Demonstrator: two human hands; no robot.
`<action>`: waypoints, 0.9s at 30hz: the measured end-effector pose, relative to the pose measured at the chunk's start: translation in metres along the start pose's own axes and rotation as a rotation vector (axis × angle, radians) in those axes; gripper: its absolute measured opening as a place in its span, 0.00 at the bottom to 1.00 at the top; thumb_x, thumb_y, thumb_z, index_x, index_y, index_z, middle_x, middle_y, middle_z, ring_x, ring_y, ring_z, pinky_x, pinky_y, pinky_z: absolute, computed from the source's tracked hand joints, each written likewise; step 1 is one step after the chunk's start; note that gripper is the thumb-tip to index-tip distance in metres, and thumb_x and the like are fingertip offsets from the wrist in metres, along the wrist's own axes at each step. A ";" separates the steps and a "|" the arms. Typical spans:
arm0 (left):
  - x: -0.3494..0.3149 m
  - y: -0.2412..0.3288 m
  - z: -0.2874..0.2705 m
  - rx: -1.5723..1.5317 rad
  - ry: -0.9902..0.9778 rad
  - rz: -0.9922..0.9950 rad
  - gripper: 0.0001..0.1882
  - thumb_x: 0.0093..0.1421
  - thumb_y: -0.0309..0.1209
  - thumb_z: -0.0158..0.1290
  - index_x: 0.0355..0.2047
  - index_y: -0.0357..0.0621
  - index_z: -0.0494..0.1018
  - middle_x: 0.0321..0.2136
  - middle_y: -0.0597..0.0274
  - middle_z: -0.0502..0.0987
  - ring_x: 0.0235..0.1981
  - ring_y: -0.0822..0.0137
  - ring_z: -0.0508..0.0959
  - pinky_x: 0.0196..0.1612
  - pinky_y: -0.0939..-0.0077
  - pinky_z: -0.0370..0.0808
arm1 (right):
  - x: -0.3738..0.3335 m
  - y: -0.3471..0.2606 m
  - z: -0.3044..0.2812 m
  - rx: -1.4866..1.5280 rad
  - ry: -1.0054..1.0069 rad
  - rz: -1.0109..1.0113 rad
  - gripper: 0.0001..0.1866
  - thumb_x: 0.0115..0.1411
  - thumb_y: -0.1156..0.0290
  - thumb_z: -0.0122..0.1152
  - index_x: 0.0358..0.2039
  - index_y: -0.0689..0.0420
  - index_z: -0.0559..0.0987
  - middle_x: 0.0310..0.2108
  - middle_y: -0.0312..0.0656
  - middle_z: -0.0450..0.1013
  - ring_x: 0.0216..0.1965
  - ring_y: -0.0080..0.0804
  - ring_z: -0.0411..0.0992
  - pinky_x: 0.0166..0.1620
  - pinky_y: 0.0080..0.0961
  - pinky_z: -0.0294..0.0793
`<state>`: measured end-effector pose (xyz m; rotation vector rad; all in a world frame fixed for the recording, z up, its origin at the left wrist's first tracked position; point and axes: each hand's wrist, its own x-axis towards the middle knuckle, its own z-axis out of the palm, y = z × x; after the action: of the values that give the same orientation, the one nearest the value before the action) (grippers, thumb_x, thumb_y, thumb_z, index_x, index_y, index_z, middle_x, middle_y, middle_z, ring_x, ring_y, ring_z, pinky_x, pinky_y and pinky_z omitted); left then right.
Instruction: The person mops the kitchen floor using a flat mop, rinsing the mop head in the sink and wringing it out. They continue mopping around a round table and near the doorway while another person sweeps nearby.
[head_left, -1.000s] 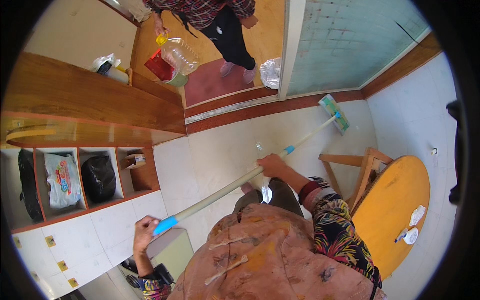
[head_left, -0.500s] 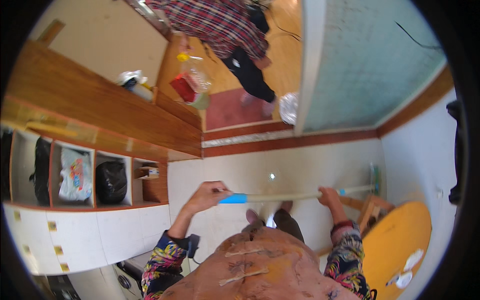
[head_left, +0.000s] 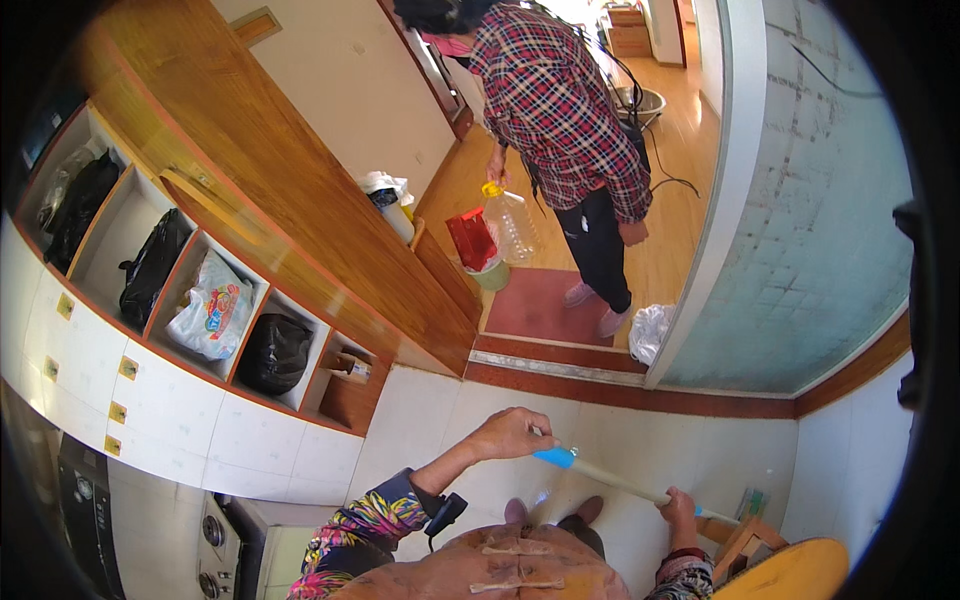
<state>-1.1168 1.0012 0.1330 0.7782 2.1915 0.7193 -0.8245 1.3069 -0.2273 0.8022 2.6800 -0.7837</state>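
A long pale pole with a blue grip at its near-left end lies across in front of me, above the tiled floor. My left hand is closed at the blue end. Farther along the shaft to the right, my right hand is wrapped round it. Beyond that hand, the pole runs toward a small green piece by the right wall; whether it is the pole's head I cannot tell.
Past the doorway, a person in a checked shirt holds a clear plastic bottle beside a green bucket. Cubbies with bags line the left, near a stove. A yellow round tabletop stands right.
The view has tilted up and turned, showing more of the room beyond. The pole now slants down to the right, with both hands still on it.
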 end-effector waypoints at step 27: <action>-0.195 -0.104 -0.150 -0.036 0.316 -0.239 0.06 0.60 0.27 0.58 0.29 0.35 0.78 0.20 0.67 0.74 0.19 0.79 0.69 0.22 0.83 0.66 | 0.027 -0.280 0.068 0.197 0.192 -0.391 0.12 0.43 0.73 0.62 0.31 0.51 0.76 0.28 0.41 0.75 0.36 0.45 0.74 0.43 0.43 0.69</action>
<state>-1.1486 0.7564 0.2352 0.3929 2.4913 0.7988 -1.0006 1.0831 -0.1747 0.4090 3.0154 -1.1246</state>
